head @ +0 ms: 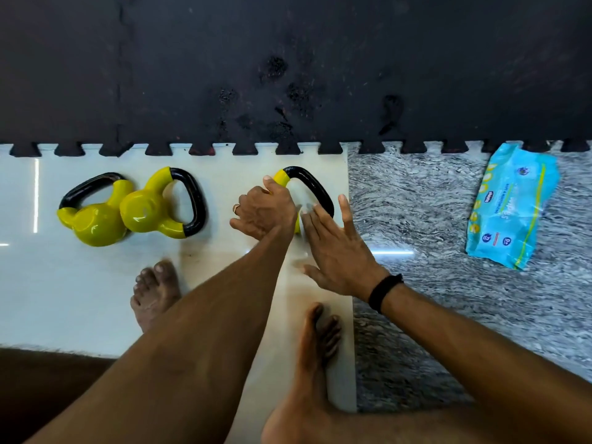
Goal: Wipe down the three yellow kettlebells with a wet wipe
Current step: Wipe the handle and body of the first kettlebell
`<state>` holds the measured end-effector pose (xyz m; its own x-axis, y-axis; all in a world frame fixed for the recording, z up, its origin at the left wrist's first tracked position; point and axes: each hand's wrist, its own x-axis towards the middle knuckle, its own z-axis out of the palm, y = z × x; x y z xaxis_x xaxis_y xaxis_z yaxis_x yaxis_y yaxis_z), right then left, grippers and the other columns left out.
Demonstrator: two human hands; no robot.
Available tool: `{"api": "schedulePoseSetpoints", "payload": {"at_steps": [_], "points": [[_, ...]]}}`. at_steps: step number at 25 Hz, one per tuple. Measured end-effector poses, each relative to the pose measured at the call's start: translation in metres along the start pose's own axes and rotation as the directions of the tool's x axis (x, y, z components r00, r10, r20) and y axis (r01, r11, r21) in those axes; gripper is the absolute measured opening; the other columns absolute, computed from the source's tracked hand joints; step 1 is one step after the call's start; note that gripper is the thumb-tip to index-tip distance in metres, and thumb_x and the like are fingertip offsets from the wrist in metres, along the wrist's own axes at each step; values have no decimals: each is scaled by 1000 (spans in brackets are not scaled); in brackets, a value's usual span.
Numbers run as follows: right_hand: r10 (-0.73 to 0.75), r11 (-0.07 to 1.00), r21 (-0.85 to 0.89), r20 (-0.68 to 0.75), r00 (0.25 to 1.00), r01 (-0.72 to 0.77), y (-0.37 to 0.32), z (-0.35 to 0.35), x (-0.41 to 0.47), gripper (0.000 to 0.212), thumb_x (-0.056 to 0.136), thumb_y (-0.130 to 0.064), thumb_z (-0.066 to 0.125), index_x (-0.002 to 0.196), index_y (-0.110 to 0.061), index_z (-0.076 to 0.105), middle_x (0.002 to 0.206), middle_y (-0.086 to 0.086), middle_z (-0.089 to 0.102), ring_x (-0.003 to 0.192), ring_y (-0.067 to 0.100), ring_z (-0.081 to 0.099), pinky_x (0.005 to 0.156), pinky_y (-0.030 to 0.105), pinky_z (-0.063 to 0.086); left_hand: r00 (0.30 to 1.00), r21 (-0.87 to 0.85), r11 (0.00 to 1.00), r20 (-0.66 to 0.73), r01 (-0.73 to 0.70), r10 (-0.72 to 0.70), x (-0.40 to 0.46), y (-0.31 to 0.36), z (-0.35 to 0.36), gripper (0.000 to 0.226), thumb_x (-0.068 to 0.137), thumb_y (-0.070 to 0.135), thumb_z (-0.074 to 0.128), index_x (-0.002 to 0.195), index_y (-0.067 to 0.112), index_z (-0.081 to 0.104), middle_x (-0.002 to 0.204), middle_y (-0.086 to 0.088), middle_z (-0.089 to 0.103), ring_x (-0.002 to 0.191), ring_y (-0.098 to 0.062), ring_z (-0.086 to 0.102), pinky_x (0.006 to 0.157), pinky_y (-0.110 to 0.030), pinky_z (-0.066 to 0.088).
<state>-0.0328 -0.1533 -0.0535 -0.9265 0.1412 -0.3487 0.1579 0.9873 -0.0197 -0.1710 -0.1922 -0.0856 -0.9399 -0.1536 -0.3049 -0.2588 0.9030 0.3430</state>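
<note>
Three yellow kettlebells with black handles lie on their sides on a white floor tile [80, 290]. The first kettlebell [96, 222] and second kettlebell [144, 209] touch each other at the left. The third kettlebell [315, 184] lies to their right, its body mostly hidden under my hands. My left hand [262, 209] grips its yellow horn and body. My right hand [336, 251], with a black wristband, has straight spread fingers against the kettlebell's handle side. A pale blur shows under those fingers; I cannot tell if it is a wipe.
A blue pack of wet wipes [512, 203] lies on the grey granite floor [416, 203] to the right. A black interlocking mat [288, 75] covers the far floor. My bare left foot [157, 293] and right foot [320, 334] stand on the white tile below the kettlebells.
</note>
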Motion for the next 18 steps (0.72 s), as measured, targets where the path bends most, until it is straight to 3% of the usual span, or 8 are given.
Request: {"api": "schedulePoseSetpoints", "payload": {"at_steps": [1, 3, 6, 7, 9, 12, 15, 18], "points": [[-2, 999, -52, 25, 1000, 4, -3, 3, -3, 81, 86, -46, 49, 143, 8, 30, 147, 21, 39, 142, 37, 29, 113, 65, -10, 1000, 7, 1000, 0, -3, 3, 0, 0, 1, 54, 93, 50, 33, 91, 13, 72, 98, -9, 68, 99, -28, 56, 90, -42, 29], [41, 998, -52, 5, 999, -41, -7, 4, 6, 74, 76, -30, 59, 138, 7, 39, 138, 19, 47, 139, 37, 35, 112, 66, -12, 1000, 9, 1000, 1, -7, 7, 1, 0, 1, 58, 90, 56, 33, 88, 14, 73, 96, -8, 69, 97, -28, 56, 89, -42, 28], [224, 972, 86, -77, 971, -217, -20, 1, 21, 50, 76, -19, 54, 123, 0, 54, 121, 13, 58, 132, 33, 44, 111, 63, -20, 1000, 8, 1000, -3, -13, 13, 0, 1, 1, 65, 86, 66, 31, 85, 15, 72, 93, -7, 68, 95, -27, 56, 88, -42, 29], [269, 959, 114, -87, 959, -259, -29, 4, 17, 54, 81, -18, 46, 131, 1, 48, 131, 15, 53, 137, 33, 39, 112, 64, -17, 1000, 10, 1000, -4, -10, 10, 0, 1, 1, 65, 88, 65, 31, 86, 15, 72, 94, -7, 68, 95, -28, 56, 88, -42, 30], [309, 947, 120, -102, 946, -297, -44, 15, -2, 68, 86, -19, 35, 149, 2, 20, 156, 19, 25, 148, 30, 16, 114, 65, -7, 1000, 4, 1000, -11, -2, 2, 0, 1, -1, 59, 93, 54, 31, 91, 12, 72, 98, -9, 68, 99, -28, 56, 90, -43, 29], [304, 944, 165, -88, 949, -287, -51, 27, -22, 80, 90, -23, 44, 153, -5, 0, 162, 14, -2, 151, 27, -3, 117, 61, 0, 996, 2, 996, -22, -86, 86, -2, 1, -3, 45, 96, 31, 33, 93, 4, 68, 101, -13, 66, 98, -30, 56, 90, -43, 31], [288, 948, 182, -153, 945, -260, -41, 28, -15, 69, 92, -21, 45, 153, -6, 16, 160, 11, 17, 150, 23, 12, 117, 59, 7, 982, 39, 981, 7, -188, 188, -2, 1, -6, 37, 92, 22, 36, 88, 1, 66, 96, -14, 64, 93, -31, 56, 85, -42, 34], [261, 954, 228, -297, 919, -197, -24, 25, -2, 42, 88, -13, 46, 129, -16, 52, 127, 0, 57, 126, 21, 49, 112, 52, 16, 951, 46, 951, 56, -307, 304, 1, -3, -7, 34, 90, 20, 38, 85, 1, 65, 92, -14, 63, 90, -32, 55, 81, -40, 35]]}}
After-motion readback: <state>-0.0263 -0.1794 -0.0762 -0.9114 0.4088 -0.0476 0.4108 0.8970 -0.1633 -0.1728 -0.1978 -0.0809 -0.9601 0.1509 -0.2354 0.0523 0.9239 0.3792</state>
